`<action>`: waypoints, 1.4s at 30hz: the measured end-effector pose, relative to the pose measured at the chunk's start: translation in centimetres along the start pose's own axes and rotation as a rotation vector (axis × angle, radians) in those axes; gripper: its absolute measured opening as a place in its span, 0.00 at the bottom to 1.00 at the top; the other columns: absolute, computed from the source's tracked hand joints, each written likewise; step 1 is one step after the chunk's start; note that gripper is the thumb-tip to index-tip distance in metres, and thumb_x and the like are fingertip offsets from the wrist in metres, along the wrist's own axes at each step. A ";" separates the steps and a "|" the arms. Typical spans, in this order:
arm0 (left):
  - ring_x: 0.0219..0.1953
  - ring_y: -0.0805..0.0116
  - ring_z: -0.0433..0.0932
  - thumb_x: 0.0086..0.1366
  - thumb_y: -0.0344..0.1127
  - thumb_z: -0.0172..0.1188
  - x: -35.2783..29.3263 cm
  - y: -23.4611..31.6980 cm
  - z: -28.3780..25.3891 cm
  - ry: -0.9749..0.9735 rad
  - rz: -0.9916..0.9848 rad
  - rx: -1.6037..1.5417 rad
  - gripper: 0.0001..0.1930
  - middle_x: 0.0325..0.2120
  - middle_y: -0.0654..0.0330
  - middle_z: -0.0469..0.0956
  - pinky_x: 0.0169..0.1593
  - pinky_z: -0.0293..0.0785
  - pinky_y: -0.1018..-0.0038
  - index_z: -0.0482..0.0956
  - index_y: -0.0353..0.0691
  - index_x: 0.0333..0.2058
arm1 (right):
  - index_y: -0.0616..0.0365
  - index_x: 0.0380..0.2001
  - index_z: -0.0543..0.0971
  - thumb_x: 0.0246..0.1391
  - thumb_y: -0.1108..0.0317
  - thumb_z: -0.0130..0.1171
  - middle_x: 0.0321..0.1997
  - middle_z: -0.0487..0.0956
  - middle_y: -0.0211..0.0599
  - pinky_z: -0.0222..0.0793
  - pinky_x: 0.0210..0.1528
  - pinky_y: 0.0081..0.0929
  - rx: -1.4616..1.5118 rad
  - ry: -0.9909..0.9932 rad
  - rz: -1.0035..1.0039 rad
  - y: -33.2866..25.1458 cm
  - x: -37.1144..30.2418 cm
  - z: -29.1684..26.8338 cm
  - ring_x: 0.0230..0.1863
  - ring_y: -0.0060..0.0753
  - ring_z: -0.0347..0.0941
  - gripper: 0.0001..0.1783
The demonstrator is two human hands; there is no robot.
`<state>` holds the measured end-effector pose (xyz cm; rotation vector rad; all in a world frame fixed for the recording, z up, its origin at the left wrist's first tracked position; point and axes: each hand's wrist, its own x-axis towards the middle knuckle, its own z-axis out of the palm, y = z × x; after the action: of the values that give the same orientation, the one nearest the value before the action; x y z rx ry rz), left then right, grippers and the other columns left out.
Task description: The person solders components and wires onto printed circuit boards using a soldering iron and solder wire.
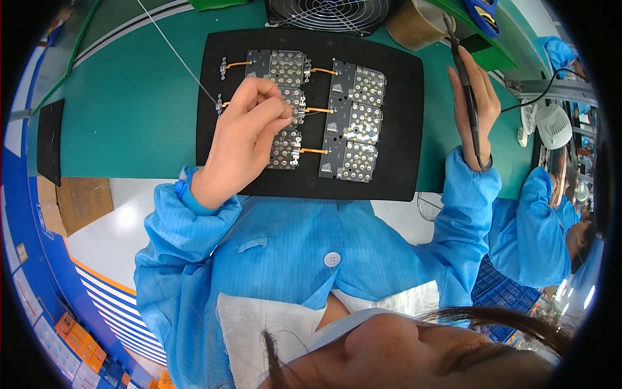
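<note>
On a black mat [402, 136] lie two columns of small dark circuit boards [364, 123] covered with round silvery parts. Short orange wires [314, 151] run between the columns. My left hand [240, 139] is over the middle board of the left column and hides much of it. Its thumb and fingers pinch a thin solder wire [175, 50], whose end pokes out toward the orange wire on the right. Off the mat to the right, my right hand [483, 97] grips a soldering iron [464, 74], its tip up by a tan round container [414, 26].
A round fan grille [327, 14] stands at the table's far edge. Beyond the right hand are a green box [489, 55] and a white device [554, 126]. A cardboard box [81, 201] sits at lower left. Another person in blue [534, 233] works at the right.
</note>
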<state>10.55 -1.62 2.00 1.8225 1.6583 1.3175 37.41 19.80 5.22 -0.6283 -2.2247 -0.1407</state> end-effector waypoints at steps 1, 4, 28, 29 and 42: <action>0.32 0.63 0.73 0.57 0.17 0.58 -0.2 0.3 -0.2 -0.001 -0.046 -0.002 0.06 0.38 0.55 0.68 0.33 0.70 0.73 0.74 0.33 0.32 | 0.60 0.47 0.80 0.47 0.78 0.68 0.37 0.82 0.48 0.75 0.38 0.26 -0.001 0.002 0.001 0.0 -0.3 -0.1 0.36 0.37 0.81 0.20; 0.34 0.66 0.74 0.57 0.16 0.58 -1.2 1.5 -0.9 -0.036 -0.184 -0.019 0.06 0.39 0.56 0.69 0.34 0.72 0.75 0.75 0.32 0.32 | 0.61 0.45 0.81 0.46 0.77 0.70 0.34 0.82 0.45 0.75 0.36 0.26 0.044 0.060 0.071 -1.2 -1.0 -0.6 0.33 0.36 0.81 0.20; 0.38 0.58 0.71 0.49 0.18 0.64 -1.3 3.0 -0.5 -0.215 0.030 0.060 0.08 0.37 0.55 0.70 0.41 0.70 0.67 0.75 0.33 0.27 | 0.67 0.34 0.81 0.44 0.71 0.67 0.18 0.79 0.40 0.65 0.16 0.23 0.735 -0.325 0.038 -10.0 -7.2 -2.7 0.15 0.31 0.75 0.13; 0.39 0.58 0.71 0.49 0.18 0.63 -1.3 2.9 -0.4 -0.218 0.027 0.054 0.07 0.37 0.55 0.70 0.42 0.70 0.67 0.75 0.33 0.27 | 0.67 0.34 0.81 0.44 0.71 0.67 0.18 0.79 0.40 0.65 0.16 0.23 0.736 -0.325 0.037 -10.0 -7.2 -2.7 0.15 0.31 0.75 0.13; 0.39 0.57 0.70 0.48 0.17 0.61 -0.9 2.6 0.6 -0.226 0.037 0.032 0.07 0.36 0.56 0.68 0.42 0.69 0.65 0.73 0.33 0.25 | 0.68 0.34 0.81 0.42 0.72 0.67 0.18 0.78 0.40 0.67 0.17 0.26 0.735 -0.363 0.045 -10.1 -7.1 -3.1 0.16 0.34 0.75 0.14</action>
<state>12.66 -2.94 3.38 1.9485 1.5409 1.0597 38.58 7.31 3.13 -0.3011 -2.3651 0.8374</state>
